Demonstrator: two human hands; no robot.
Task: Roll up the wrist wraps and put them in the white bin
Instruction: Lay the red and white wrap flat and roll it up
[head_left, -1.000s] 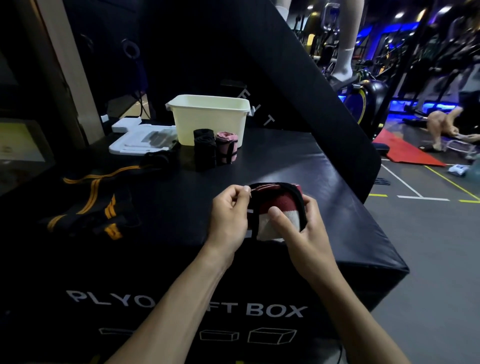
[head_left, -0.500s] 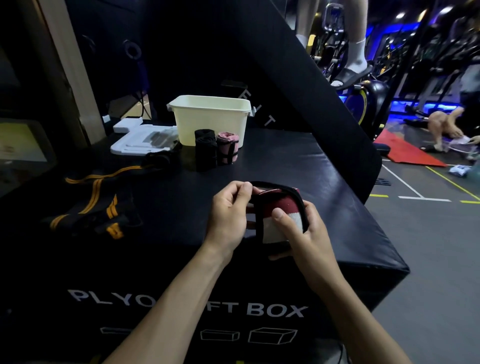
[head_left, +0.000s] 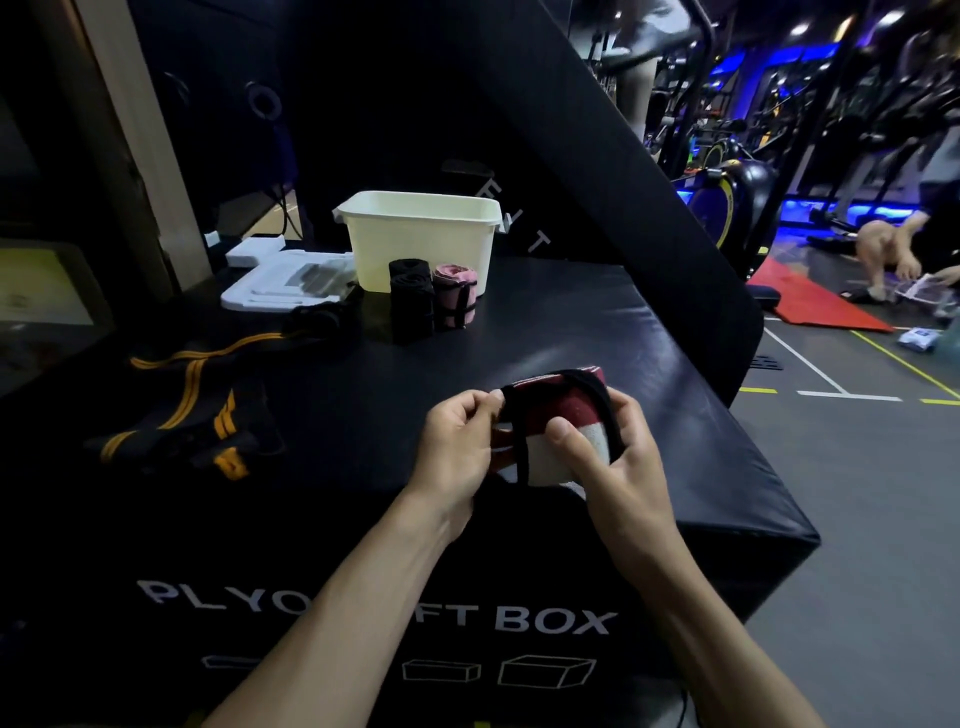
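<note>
Gripping the rolled red-and-white fabric wrist wrap (head_left: 550, 436) above the black padded box's (head_left: 597, 322) near edge, the right hand (head_left: 618, 462) cupped it while the left hand (head_left: 457, 441) pinched its black strap (head_left: 519, 410), which risked uncoiling if released; the thumb had shifted slightly, the white plastic bin (head_left: 421, 244) stayed at the far edge.

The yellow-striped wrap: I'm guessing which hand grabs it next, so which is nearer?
Left. The left hand is closer to the yellow-striped wrap; the right hand is farther right. Both hold the red wrap.
</note>
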